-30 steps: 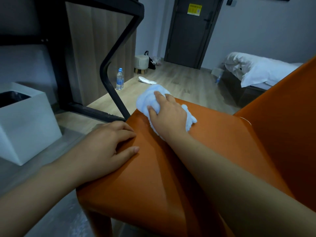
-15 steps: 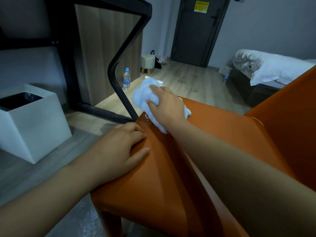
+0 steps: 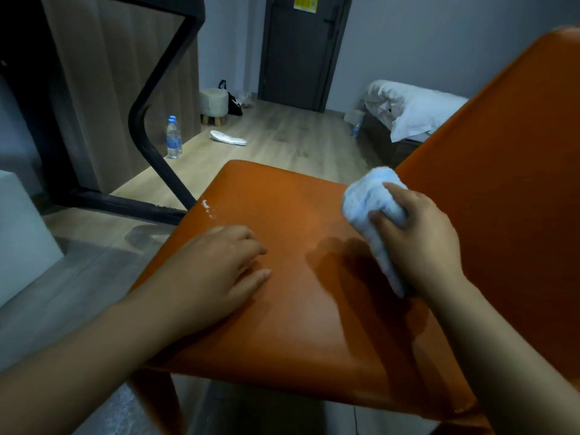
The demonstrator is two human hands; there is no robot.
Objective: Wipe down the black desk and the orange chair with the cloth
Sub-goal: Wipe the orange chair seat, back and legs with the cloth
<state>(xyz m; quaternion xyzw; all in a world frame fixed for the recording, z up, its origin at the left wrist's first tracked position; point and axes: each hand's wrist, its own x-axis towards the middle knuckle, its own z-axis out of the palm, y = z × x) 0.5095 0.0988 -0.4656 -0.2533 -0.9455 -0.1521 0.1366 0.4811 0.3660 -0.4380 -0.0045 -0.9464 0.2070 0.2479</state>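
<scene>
Right hand: the right hand (image 3: 420,240) has fingers and thumb curled round a bunched-up pale blue-white terry cloth (image 3: 367,196), back of the hand facing up.
Cloth: over the far right of the seat, just beside where the backrest comes up. A tail of it hangs below the palm. Honestly can't tell if it's touching the seat, since there's a dark shadow under it.
Left hand: the left hand (image 3: 216,268) is palm down on the near left part of the seat, fingers relaxed and a bit spread, holding nothing.
Chair: smooth orange chair (image 3: 282,215). The seat fills the middle and the backrest rises on the right. There are a few white flecks (image 3: 207,208) at the seat's far left edge.
Desk: black metal-framed desk (image 3: 157,158), upper left. You only really see the bent leg, which comes down just beside the chair's far left corner.
Floor stuff: clear plastic water bottle with a blue cap (image 3: 173,138), flat white slipper-looking thing (image 3: 227,138), small round pale stool (image 3: 214,103), white square bin (image 3: 22,230) at the left edge.
Back of room: dark grey door (image 3: 298,51), bed with rumpled white bedding (image 3: 414,108).
</scene>
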